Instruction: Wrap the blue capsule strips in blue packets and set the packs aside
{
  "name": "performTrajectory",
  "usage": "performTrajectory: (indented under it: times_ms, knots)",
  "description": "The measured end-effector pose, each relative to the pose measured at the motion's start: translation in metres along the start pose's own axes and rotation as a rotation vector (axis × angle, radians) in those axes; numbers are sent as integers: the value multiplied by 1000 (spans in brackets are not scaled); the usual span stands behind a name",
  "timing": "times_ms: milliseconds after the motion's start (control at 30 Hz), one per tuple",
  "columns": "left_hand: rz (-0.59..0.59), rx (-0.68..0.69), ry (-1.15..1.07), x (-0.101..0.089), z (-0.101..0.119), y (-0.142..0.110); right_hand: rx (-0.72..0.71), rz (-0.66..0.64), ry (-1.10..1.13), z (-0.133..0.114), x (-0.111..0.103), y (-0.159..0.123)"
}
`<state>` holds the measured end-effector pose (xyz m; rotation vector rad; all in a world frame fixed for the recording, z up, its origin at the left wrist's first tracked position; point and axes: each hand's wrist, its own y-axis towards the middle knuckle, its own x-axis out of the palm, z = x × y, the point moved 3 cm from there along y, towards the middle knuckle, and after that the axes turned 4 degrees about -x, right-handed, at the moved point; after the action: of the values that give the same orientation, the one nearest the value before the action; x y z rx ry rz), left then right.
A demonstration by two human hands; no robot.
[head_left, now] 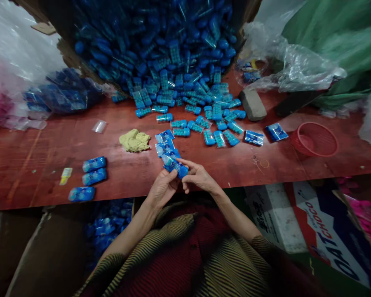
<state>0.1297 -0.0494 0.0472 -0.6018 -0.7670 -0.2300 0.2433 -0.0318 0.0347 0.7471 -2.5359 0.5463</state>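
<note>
Left hand [164,186] and right hand [200,177], fingers curled, together gripping one blue packet [177,167] at the centre of the frame, just in front of a short overlapping row of printed sleeves [165,142]. Left of these, one crumpled yellow cloth [135,140]; at lower left, three wrapped packets [94,176] and a small yellow label [66,175]. Upper centre, a large heap of blue bottles [173,53] spilling onto the red table [228,165]; right of it, one grey block [252,104], two sleeve stacks [254,138] and one red basket [317,139].
</note>
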Motion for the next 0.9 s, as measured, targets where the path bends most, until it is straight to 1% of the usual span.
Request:
performTrajectory:
  times_ms: [67, 133, 233, 333, 400, 467, 533, 633, 700, 900]
  knots:
    - [-32, 3, 13, -1, 0, 0, -2, -10, -16, 1, -1, -1]
    - [-32, 16, 24, -3, 0, 0, -22, 13, -65, 2, -2, -2]
    - [61, 57, 13, -6, 1, 0, -106, 134, -235, 3, -1, -4]
    - [159, 77, -8, -7, -1, 1, -226, 260, -494, 2, 3, -7]
    - [212, 77, -21, -7, -3, 2, -305, 284, -658, 1, 7, -9]
    - [239, 76, -20, -8, -3, 1, -354, 271, -741, 1, 11, -10]
    - [229, 70, -4, -8, -1, 1, -359, 272, -728, 0, 13, -11]
    - [197, 62, 12, -11, 2, -1, -330, 293, -649, -3, 12, -12]
    - [176, 61, 4, -13, 3, -2, -321, 284, -602, -4, 12, -12]
    - [109, 34, -36, -19, 1, -3, -276, 234, -381, 6, 16, -10]
